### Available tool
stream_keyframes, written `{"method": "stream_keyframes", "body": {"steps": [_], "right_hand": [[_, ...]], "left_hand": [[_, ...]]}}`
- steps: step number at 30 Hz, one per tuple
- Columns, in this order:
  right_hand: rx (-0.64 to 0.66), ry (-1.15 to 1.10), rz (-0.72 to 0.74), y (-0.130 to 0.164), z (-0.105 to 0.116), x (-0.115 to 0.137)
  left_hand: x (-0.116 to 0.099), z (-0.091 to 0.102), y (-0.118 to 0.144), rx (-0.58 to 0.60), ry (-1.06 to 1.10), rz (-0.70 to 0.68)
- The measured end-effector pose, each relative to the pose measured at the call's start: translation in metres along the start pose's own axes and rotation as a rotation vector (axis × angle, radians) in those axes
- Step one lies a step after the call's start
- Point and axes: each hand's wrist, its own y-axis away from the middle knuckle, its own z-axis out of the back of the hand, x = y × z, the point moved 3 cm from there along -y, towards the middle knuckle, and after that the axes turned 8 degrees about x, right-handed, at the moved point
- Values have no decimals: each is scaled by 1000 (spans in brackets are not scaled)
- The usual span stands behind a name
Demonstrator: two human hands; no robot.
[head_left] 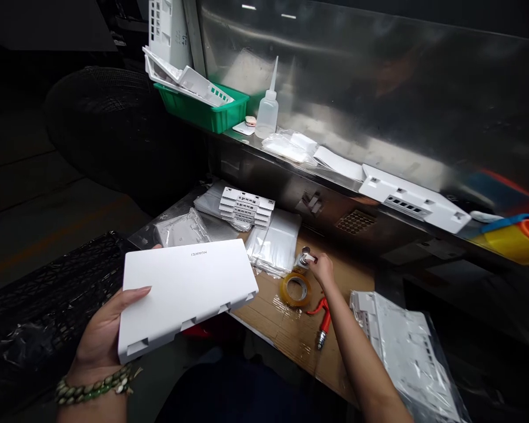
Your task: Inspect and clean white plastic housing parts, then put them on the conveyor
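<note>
My left hand (103,329) grips a white plastic casing (187,291) by its left end, thumb on top. Small HUAWEI lettering shows upside down near its far edge, and notches line the near edge. Farther off, my right hand (322,270) is closed in a pinch on a small white piece (309,257), perhaps cloth. This piece touches or sits just over a small metal-topped container (303,258). A roll of yellowish tape (295,289) lies just below that hand. Beside my right forearm is a red air blow gun (324,323) with a metal tip.
Clear plastic bags (275,241) and stacked white parts (247,207) lie behind the tape on the cardboard (291,341). Bagged white parts (405,346) sit at right. The ledge holds a green bin (203,111), a squeeze bottle (267,111) and a white panel (414,198).
</note>
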Motion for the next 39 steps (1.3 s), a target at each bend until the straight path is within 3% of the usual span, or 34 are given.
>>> {"method": "stream_keyframes", "body": {"steps": [8,14,20,22,25,28,30,32,35,39], "right_hand": [[62,57,-1,-4,4,7],[21,-10,43,9,5,19],[-122,-245,79,29,37,31],[-174,-360,109,49,55,43],[-188,-605,255,103,81,78],[-38,-1043,546,168,103,127],[95,-1078,694,204,111,158],[138,-1060,791,227,115,177],[117,-1005,855,241,113,184],[58,-1056,785,245,105,175]], "left_hand": [[3,-27,8,-62,135,125],[7,-38,9,7,73,120],[16,-42,10,23,13,132],[17,-47,11,76,33,161],[16,-57,13,190,40,231],[11,-71,15,306,-33,329],[7,-83,17,384,-96,417],[3,-94,19,424,-163,504],[-3,-105,22,415,-255,573],[-1,-112,24,445,-271,619]]}}
